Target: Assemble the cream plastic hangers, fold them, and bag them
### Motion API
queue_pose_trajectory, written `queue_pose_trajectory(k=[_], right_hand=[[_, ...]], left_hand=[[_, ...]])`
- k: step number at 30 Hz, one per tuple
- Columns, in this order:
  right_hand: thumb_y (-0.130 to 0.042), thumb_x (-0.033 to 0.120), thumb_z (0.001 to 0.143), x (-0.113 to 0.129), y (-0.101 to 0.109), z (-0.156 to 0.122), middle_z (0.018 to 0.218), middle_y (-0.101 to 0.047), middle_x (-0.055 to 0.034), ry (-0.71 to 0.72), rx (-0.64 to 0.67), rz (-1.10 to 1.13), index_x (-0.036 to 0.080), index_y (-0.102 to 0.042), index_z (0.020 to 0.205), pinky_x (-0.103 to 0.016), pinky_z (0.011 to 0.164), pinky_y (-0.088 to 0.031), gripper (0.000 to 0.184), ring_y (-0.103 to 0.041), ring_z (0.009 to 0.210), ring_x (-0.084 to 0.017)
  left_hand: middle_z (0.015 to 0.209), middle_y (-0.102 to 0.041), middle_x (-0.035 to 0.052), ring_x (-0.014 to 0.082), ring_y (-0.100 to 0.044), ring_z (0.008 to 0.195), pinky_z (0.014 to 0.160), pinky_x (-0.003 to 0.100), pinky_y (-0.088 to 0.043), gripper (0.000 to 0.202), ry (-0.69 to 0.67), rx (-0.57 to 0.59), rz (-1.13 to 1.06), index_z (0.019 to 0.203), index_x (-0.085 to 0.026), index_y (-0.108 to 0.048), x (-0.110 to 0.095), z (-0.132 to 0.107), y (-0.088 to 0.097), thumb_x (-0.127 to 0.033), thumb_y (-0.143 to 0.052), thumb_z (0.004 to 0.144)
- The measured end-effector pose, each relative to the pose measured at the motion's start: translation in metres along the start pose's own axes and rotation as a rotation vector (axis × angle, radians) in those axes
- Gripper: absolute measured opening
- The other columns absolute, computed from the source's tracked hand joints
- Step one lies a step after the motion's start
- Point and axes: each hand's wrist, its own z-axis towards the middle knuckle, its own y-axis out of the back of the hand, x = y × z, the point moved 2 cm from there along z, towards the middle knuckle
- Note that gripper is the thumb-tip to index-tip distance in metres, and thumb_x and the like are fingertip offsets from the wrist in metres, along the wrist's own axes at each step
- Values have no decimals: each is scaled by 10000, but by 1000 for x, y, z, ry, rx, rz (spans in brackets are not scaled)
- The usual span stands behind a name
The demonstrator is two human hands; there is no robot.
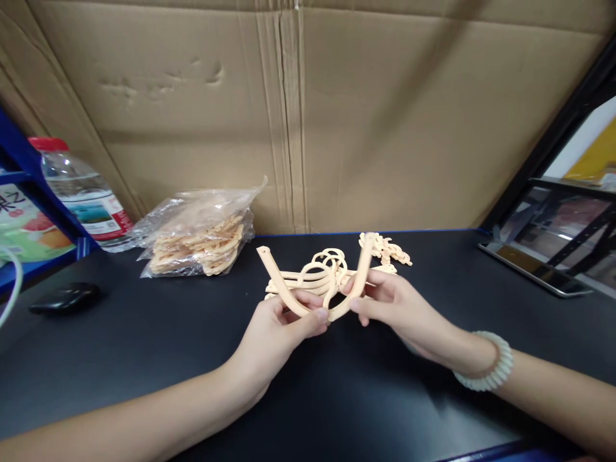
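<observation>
My left hand (pixel 282 324) and my right hand (pixel 385 305) both pinch a beige plastic hanger (pixel 289 292), which hangs upside down in a U shape above the black table (pixel 144 346). The left fingers close on its left arm, the right fingers on its right arm. Its hook points down between the hands. Just behind it lies a small pile of the same hangers (pixel 320 269). A heap of small beige clips (pixel 389 250) sits beyond the right hand. A pale bead bracelet (pixel 491 366) circles my right wrist.
A clear plastic bag of hangers (pixel 202 240) lies at the back left. A water bottle (pixel 79 186) stands on a blue shelf at the left, with a black object (pixel 65 296) in front of it. A tablet (pixel 543 273) lies at the right. A cardboard wall (pixel 308 109) closes the back.
</observation>
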Motion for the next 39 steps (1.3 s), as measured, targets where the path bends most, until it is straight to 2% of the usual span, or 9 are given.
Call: queue_pose_trajectory(k=[3, 7, 13, 17, 21, 25, 31, 35, 39], right_hand=[[-751, 296, 768, 11, 24, 7, 741, -595, 20, -35, 74, 6, 177, -635, 814, -208, 544, -486, 172, -546, 613, -82], [-768, 319, 742, 23, 61, 15, 675, -641, 14, -95, 259, -292, 169, -648, 790, -243, 563, -500, 198, -592, 584, -105], [-768, 334, 715, 28, 96, 19, 687, -662, 7, -17, 326, -829, 167, -684, 745, -248, 560, -413, 190, -576, 624, -127], [-734, 285, 734, 28, 95, 19, 711, -670, 2, 48, 344, -1017, 179, -699, 720, -274, 634, -403, 113, -564, 684, -145], [-710, 288, 742, 26, 89, 18, 741, -647, -18, 83, 367, -1064, 176, -696, 707, -302, 706, -418, 118, -573, 738, -170], [-699, 311, 758, 23, 89, 19, 797, -610, -33, 148, 371, -1101, 175, -675, 696, -328, 779, -426, 152, -569, 799, -186], [-680, 289, 771, 22, 88, 17, 893, -608, -57, 170, 316, -1192, 179, -667, 811, -350, 816, -453, 117, -578, 863, -210], [-646, 456, 832, 14, 70, 11, 1252, -586, -167, 194, 280, -1187, 129, -572, 1247, -446, 1000, -430, 534, -543, 1169, -302], [-455, 601, 912, -6, 49, 8, 1544, -309, -219, 212, 223, -1273, 73, -357, 1473, -559, 1165, -214, 776, -237, 1443, -369]], left_hand=[[774, -666, 0, 134, -652, 753, 772, 266, -557, 274, 16, -26, -37, 797, -142, -664, -5, 3, 6, -267, -858, 648], [848, -699, 20, 158, -677, 831, 760, 258, -561, 261, 61, -16, 33, 855, -168, -653, -20, 14, 19, -289, -820, 695], [756, -703, 25, 180, -689, 752, 721, 281, -564, 196, 31, 225, 393, 775, -168, -689, -45, 38, 46, -278, -813, 670], [720, -722, 22, 174, -664, 672, 619, 233, -498, 123, -251, 343, 822, 742, -197, -714, -52, 44, 53, -319, -734, 747], [773, -715, 15, 171, -633, 730, 695, 241, -450, 66, -563, 494, 1131, 771, -217, -710, -52, 36, 45, -212, -653, 803], [775, -666, 17, 179, -584, 760, 779, 290, -410, 135, -686, 563, 1297, 792, -211, -662, -52, 26, 37, -127, -560, 818], [809, -637, 43, 204, -580, 762, 792, 368, -422, 132, -735, 403, 1506, 803, -182, -580, -44, 15, 25, -133, -463, 838], [1196, -620, 157, 306, -557, 1120, 965, 460, -425, 282, -745, 234, 1478, 1123, -125, -575, -28, 5, 13, -271, -506, 891], [1489, -416, 217, 376, -317, 1407, 1131, 566, -244, 495, -751, 214, 1651, 1392, -73, -440, -7, 3, 13, -311, -393, 960]])
